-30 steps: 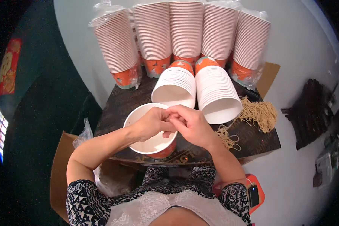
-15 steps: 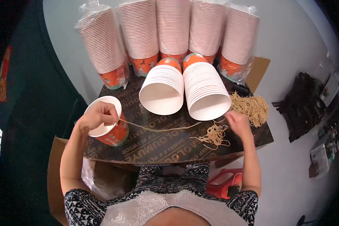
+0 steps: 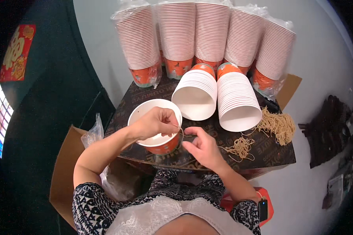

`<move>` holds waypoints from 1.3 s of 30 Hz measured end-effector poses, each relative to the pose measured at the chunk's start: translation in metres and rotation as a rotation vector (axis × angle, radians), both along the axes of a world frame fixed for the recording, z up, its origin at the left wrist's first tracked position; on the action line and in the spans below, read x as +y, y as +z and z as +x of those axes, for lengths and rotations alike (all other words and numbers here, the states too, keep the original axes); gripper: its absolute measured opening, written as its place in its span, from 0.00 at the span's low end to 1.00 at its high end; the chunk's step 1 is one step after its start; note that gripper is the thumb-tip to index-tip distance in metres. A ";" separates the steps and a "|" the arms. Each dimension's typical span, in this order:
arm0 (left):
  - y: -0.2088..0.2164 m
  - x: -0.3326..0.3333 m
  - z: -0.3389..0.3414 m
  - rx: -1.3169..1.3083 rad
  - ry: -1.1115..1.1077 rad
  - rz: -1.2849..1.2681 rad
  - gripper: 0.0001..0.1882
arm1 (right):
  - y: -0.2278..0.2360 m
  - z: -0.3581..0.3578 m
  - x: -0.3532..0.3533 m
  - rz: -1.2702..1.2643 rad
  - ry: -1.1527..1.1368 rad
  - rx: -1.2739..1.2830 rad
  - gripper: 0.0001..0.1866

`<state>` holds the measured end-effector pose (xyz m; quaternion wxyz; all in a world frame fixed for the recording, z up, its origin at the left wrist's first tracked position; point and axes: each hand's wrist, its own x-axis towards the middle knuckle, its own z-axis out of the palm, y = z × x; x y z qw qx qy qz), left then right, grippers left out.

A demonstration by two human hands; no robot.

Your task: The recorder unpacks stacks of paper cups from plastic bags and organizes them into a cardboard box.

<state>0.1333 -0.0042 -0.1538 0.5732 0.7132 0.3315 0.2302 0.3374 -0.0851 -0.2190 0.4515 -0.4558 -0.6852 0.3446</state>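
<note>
A large orange paper cup (image 3: 161, 150) with a white rim and white inside stands near the front left of the table. Over its mouth, my left hand (image 3: 157, 122) is closed, thumb and forefinger pinching a thin tan string (image 3: 181, 130) by the cup's right rim. My right hand (image 3: 204, 149) is just to the right of the cup, its thumb and forefinger apart beside the string. A loose tangle of tan strings (image 3: 241, 147) lies right of that hand, with a bigger bundle of strings (image 3: 280, 125) behind it at the table's right edge.
Two nested stacks of paper cups, a left stack (image 3: 195, 96) and a right stack (image 3: 239, 100), lie with mouths toward me. Tall plastic-wrapped cup stacks (image 3: 179, 35) line the back. A cardboard box (image 3: 66, 168) is left of the dark table (image 3: 125, 105); a red stool (image 3: 267, 199) is below right.
The view has shifted left. My right hand has come from the string tangle over to the cup, near my left hand. The string stretched between them is now gathered at the rim.
</note>
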 end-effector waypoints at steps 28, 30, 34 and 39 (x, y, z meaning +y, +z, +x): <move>-0.015 0.010 0.021 -0.124 -0.152 -0.242 0.02 | -0.003 -0.006 0.013 0.435 -0.203 0.014 0.04; -0.015 0.010 0.023 -0.133 -0.153 -0.254 0.02 | -0.003 -0.006 0.010 0.466 -0.226 0.015 0.04; -0.018 0.011 0.022 -0.125 -0.113 -0.271 0.02 | -0.007 -0.013 0.005 0.581 -0.267 -0.016 0.06; -0.018 0.012 0.024 -0.124 -0.129 -0.261 0.02 | -0.007 -0.017 0.002 0.645 -0.275 -0.043 0.08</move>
